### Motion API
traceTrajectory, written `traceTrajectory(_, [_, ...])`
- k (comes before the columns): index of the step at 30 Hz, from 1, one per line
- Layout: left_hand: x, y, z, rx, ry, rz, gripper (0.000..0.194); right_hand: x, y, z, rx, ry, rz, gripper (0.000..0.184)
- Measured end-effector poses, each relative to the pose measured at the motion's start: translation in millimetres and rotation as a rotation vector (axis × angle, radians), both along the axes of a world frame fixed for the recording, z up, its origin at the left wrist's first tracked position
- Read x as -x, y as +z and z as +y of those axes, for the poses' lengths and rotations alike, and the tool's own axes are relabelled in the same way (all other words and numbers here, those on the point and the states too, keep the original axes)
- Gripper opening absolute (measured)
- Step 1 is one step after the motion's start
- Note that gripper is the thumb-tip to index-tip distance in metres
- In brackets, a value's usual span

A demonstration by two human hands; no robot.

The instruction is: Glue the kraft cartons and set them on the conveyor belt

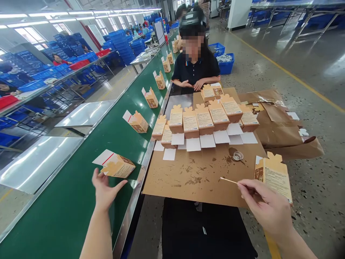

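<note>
Over the green conveyor belt, my left hand (105, 190) has its thumb and fingers spread apart. Just beyond it lies a tan and brown carton (121, 167) with a white flap and a red strip; my fingertips are close to its flap edge, and I cannot tell if they touch. My right hand (269, 205) pinches a thin cotton swab (229, 180), its white tip pointing left above the cardboard sheet (183, 176). Behind that hand, at the sheet's right edge, stands another carton (276, 176). A small clear dish (238, 155) sits on the sheet among wet spots.
Several cartons (204, 117) with white flaps are grouped at the sheet's far side. More cartons (151, 98) stand in a line along the belt. A co-worker (196, 68) sits beyond. Brown wrapping paper (280, 126) lies at the right; the belt's metal rail (147, 162) borders the sheet.
</note>
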State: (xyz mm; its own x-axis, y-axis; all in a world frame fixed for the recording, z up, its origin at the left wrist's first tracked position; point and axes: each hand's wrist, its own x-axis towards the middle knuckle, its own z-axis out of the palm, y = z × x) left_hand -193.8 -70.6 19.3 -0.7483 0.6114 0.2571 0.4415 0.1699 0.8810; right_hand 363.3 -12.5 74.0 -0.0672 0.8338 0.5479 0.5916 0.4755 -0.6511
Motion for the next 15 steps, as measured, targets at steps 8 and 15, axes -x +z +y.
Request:
traceTrajectory(8, [-76,55.8,101,-0.341,-0.135,0.232,0.042,-33,3.7,-12,0.007,-0.177,-0.047,0.012])
traceTrajectory(15, [-104,58.3,250,0.461,-0.238,0.029,0.047,-29,9.8,-5,-0.124,-0.086,-0.032,0.014])
